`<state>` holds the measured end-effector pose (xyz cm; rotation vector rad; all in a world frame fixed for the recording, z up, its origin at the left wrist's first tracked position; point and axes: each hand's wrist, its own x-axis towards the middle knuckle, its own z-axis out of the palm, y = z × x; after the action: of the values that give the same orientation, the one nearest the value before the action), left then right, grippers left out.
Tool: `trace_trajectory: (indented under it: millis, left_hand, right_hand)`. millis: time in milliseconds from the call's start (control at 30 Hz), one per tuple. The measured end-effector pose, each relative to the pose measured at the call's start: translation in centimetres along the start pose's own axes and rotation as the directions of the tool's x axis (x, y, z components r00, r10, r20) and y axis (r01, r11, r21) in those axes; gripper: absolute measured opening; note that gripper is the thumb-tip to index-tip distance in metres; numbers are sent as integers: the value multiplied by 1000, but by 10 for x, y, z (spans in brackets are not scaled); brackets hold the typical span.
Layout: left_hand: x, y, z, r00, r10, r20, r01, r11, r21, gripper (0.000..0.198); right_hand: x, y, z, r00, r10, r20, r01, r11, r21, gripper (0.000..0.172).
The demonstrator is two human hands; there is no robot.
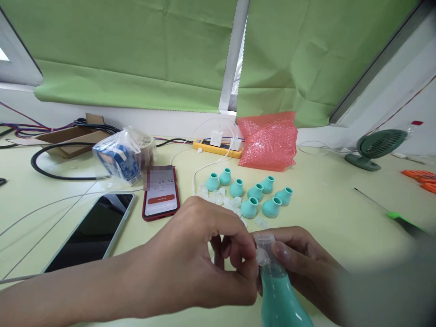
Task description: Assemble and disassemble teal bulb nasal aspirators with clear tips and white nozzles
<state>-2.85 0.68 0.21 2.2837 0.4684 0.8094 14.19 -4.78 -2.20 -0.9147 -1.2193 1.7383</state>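
Near the front edge of the view, a teal bulb-shaped body with a clear plastic neck (pixel 285 297) stands tilted, its lower end cut off by the frame. My right hand (pixel 299 254) grips it at the neck, thumb in front and fingers behind. Pinched in the fingertips of my left hand (pixel 218 254) is a small clear plastic piece (pixel 262 256), touching the side of the neck. Beyond the hands stand several small teal bulb-shaped pieces with open tops (pixel 250 207). Several small translucent pieces (pixel 218 197) lie beside them, partly hidden by my left hand.
Left of the hands lie a dark-screened phone (pixel 91 231) and a red-cased phone (pixel 161 193). Behind are a bagged blue box (pixel 122 156), a yellow power strip (pixel 218 149) and pink bubble wrap (pixel 267 143). A green fan (pixel 378 145) and a screwdriver (pixel 391 214) are at right.
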Motion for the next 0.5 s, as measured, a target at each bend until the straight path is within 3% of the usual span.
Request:
trace_trajectory:
  millis: [200,500]
  left_hand:
    - [2,4,-4,999,50,20,-51,998,47,7]
    - [1,1,-5,987,158,35,-161,980,121,5]
  right_hand:
    - [-2,3,-3,996,29,-84,-28,999,18,24]
    - [-2,5,-4,998,22,-64,-20,999,31,23]
